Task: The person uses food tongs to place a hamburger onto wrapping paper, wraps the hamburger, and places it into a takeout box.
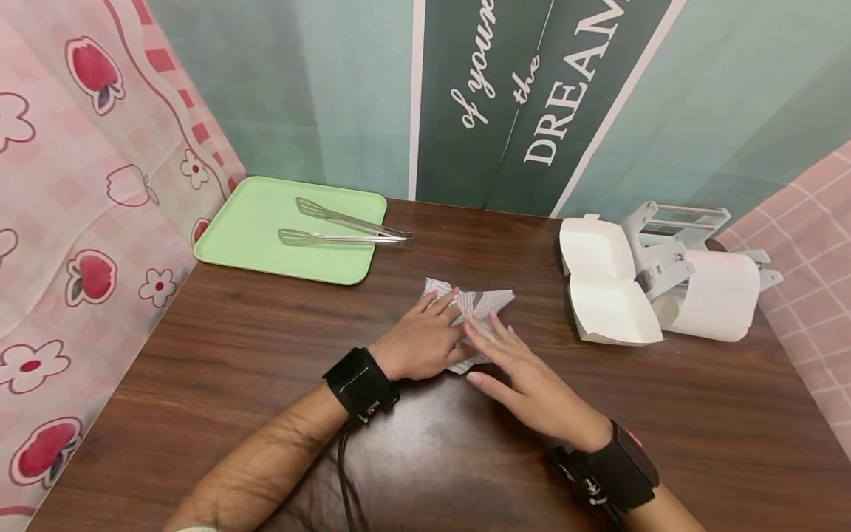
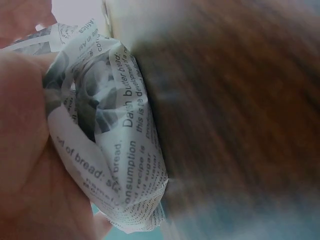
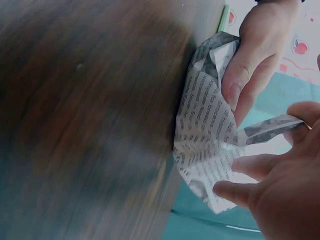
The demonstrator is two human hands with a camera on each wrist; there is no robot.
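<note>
A crumpled, folded sheet of newspaper-print wrapping paper stands on the wooden table between both hands. Its folds form a bulky packet; whatever may be inside is hidden. My left hand lies over the packet's left side, with extended fingers resting on it. From the right, my right hand reaches in, its fingers mostly straight and touching the paper. In the right wrist view, a raised paper flap meets the right hand's fingers. The left wrist view shows the folded wrapping paper against the left palm.
A green tray at the back left carries metal tongs, whose hinged end overhangs its edge. To the right are an open white takeaway box and a white roll in a holder. Curtains border the back and left.
</note>
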